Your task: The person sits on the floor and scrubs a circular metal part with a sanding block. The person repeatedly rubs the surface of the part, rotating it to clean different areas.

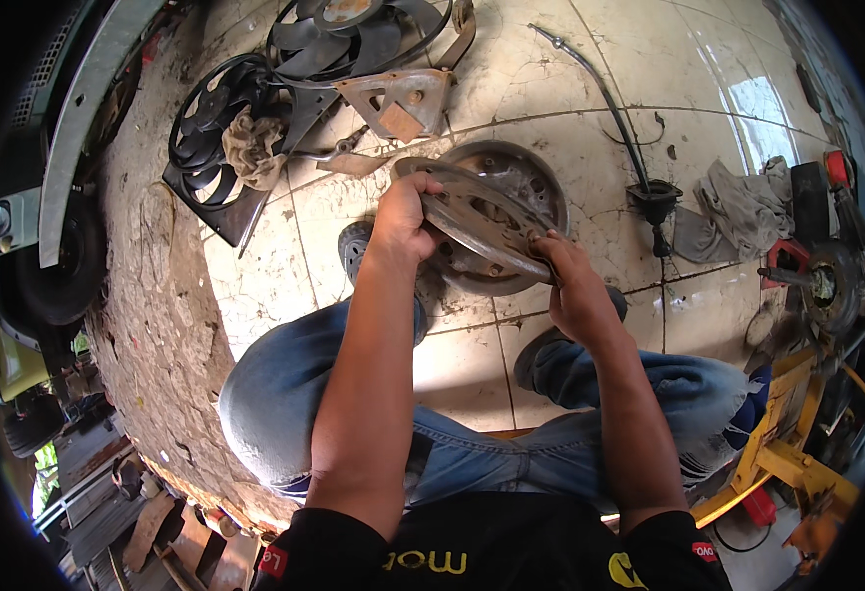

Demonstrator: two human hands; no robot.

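A tiled floor [496, 74] bears a round metal wheel [539, 177]; above, hiding part of its edge, a tilted metal disc [462, 221] is gripped at opposite edges by left hand [407, 215] and right hand [578, 284], tile showing before a black cable boot [655, 200]

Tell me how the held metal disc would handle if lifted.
The disc is probably stiff, as it looks all metal. It may be fairly heavy, since the left hand and right hand both grip it. Being round, it could roll if stood on edge.
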